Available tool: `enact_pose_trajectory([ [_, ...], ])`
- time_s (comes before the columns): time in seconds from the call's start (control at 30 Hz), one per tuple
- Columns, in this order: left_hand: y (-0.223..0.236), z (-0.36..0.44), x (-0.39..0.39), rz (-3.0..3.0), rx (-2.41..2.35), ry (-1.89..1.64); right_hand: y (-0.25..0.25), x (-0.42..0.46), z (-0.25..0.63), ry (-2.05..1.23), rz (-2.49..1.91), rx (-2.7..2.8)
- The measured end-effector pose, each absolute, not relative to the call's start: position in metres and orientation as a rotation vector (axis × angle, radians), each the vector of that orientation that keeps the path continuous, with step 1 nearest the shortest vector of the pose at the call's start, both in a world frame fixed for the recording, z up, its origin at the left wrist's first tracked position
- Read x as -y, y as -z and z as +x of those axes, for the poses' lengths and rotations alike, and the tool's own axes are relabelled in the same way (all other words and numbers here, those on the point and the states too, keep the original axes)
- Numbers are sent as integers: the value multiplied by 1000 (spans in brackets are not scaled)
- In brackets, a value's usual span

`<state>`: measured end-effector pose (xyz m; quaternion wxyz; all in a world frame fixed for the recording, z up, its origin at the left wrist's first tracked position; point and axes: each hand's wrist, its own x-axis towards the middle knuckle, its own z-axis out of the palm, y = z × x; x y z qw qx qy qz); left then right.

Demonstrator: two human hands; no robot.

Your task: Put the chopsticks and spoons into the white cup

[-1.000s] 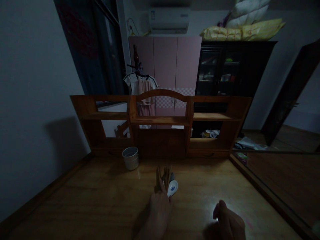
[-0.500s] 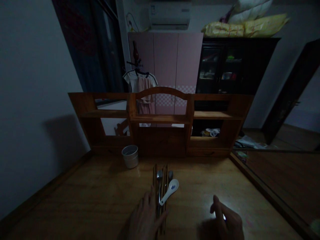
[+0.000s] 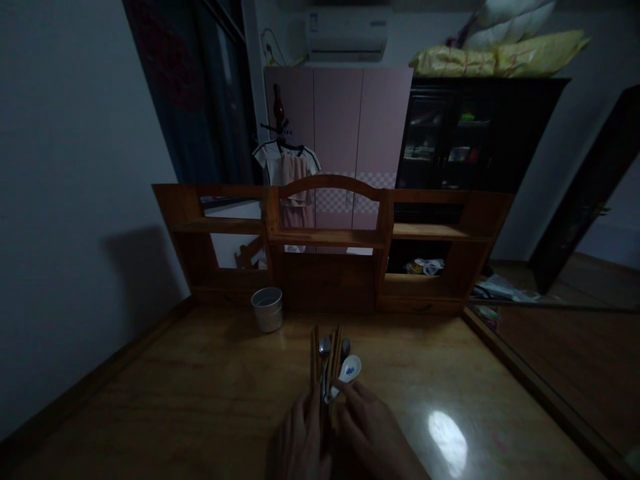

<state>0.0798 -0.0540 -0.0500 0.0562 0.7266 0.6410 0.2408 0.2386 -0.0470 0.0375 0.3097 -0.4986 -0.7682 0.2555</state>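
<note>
A bundle of wooden chopsticks, two metal spoons and a white ceramic spoon with a blue mark lies on the wooden desk. My left hand lies over the near ends of the chopsticks, fingers stretched forward. My right hand reaches in from the right, its fingertips touching the white spoon's handle. The utensils' handles are hidden under both hands. It is too dim to see whether either hand grips anything.
A small metal cup stands at the back left of the desk, before a wooden shelf unit. A grey wall runs along the left. A bright light patch lies on the desk at the right.
My right hand has moved left from the light patch to the white spoon. My left hand stays on the chopsticks. The view has shifted slightly.
</note>
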Motion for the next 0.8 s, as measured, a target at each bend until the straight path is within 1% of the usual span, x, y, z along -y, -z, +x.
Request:
enact_pose_trajectory([
  [0.1, 40, 67, 47, 2118, -1807, -848, -35, 43, 234, -647, -1315, 2004],
  [0.17, 27, 52, 30, 1986, -1789, -1013, -33, 42, 236, -630, -1341, 1984],
  [0.27, 1, 20, -19, 1741, -1825, -1421, -30, 43, 240, -632, -1382, 1983],
  [0.33, -13, -4, -63, 1645, -1790, -1584, -29, 43, 242, -631, -1392, 1988],
  [0.43, -21, -30, -122, 1527, -1855, -1590, -30, 45, 242, -628, -1367, 1963],
  [0.53, -18, -41, -157, 1502, -1922, -1595, -32, 47, 244, -609, -1329, 1948],
  [0.67, -17, -42, -171, 1468, -2005, -1601, -33, 49, 250, -539, -1309, 1929],
  [0.8, -32, -26, -151, 1542, -2010, -1618, -27, 48, 262, -447, -1337, 1874],
])
